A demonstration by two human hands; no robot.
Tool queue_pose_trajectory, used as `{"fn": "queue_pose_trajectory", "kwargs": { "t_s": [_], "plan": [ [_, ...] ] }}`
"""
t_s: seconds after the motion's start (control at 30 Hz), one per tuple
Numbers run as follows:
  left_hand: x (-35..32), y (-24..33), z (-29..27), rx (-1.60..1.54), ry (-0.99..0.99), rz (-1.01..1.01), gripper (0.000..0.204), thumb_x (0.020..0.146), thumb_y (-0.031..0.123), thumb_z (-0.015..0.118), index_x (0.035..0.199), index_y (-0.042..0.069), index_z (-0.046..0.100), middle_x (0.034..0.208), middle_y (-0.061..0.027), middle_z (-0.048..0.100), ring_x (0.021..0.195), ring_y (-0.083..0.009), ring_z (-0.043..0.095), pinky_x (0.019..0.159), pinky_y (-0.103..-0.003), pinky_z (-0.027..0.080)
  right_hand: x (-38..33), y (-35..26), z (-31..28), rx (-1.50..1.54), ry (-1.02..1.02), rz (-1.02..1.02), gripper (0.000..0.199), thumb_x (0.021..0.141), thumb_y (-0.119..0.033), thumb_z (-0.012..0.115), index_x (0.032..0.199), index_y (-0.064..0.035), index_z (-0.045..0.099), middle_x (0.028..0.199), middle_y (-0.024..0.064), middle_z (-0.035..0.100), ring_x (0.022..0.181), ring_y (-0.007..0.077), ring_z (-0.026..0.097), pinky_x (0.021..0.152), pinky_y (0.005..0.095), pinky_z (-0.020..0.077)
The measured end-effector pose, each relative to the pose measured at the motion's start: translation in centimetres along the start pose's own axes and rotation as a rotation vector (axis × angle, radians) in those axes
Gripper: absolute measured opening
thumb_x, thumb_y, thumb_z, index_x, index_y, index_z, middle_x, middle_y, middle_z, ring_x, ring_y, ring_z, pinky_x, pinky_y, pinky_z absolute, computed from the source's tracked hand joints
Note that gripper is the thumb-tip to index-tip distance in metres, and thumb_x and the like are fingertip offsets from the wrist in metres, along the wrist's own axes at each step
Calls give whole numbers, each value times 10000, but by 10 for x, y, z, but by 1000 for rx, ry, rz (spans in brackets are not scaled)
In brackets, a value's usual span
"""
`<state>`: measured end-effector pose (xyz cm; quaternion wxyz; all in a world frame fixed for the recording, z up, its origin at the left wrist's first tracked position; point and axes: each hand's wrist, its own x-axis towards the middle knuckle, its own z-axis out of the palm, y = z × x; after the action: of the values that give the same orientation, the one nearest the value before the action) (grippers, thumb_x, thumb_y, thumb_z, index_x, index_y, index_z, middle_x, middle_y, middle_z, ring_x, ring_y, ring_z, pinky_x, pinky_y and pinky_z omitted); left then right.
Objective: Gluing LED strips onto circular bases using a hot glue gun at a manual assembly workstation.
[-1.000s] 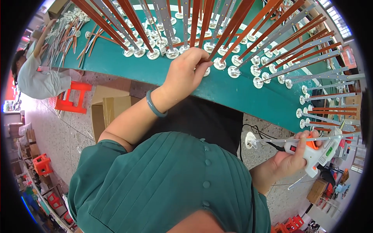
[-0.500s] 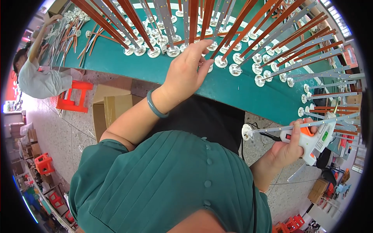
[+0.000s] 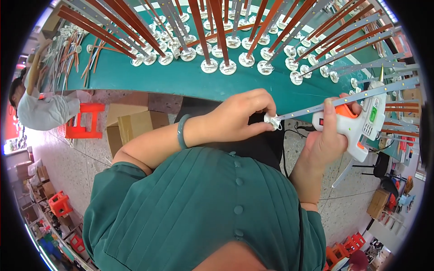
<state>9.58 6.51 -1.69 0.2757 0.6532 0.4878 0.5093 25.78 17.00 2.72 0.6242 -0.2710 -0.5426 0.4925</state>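
Note:
My left hand is pinching the small round white base at one end of a grey LED strip. The strip slants up to the right, in front of my body and beyond the table's near edge. In my right hand is a white and orange hot glue gun, its metal nozzle pointing up and away. My right thumb also presses the strip against the gun. Several brown strips and grey strips stand upright on round white bases just beyond my left hand.
The green table curves across the far side. Loose strips lie piled at its left end, where another person works beside a red stool. An open cardboard box sits on the floor. A black cable hangs near my right arm.
My left hand has left a brown strip standing on the table and come back to grip the grey strip's base. My right hand has raised the glue gun and strip slightly.

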Motion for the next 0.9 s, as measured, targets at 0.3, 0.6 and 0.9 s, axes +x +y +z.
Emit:
{"fn": "queue_pose_trajectory", "kwargs": {
  "t_s": [0.3,0.6,0.9],
  "plan": [
    [-4,-4,1,-11,-18,-75,233,789,-33,696,980,35,580,954,-76,564,835,-211,577,736,-315,498,-7,4,9,-12,-90,-6,478,819,103,666,1234,40,438,1213,172,531,1073,207,563,951,342,460],
    [-7,-8,7,-56,-33,-92,214,792,-44,674,977,27,596,953,-75,546,820,-191,559,736,-302,494,-8,9,10,46,-94,-1,472,824,112,663,1234,35,443,1162,124,560,1049,176,569,922,311,463],
    [-8,-8,10,-168,-76,-53,217,794,-81,663,981,26,640,992,-73,550,858,-188,577,754,-292,506,-9,13,8,64,-98,32,452,823,113,666,1209,22,449,1145,118,563,976,153,578,845,288,489]
  ]
}}
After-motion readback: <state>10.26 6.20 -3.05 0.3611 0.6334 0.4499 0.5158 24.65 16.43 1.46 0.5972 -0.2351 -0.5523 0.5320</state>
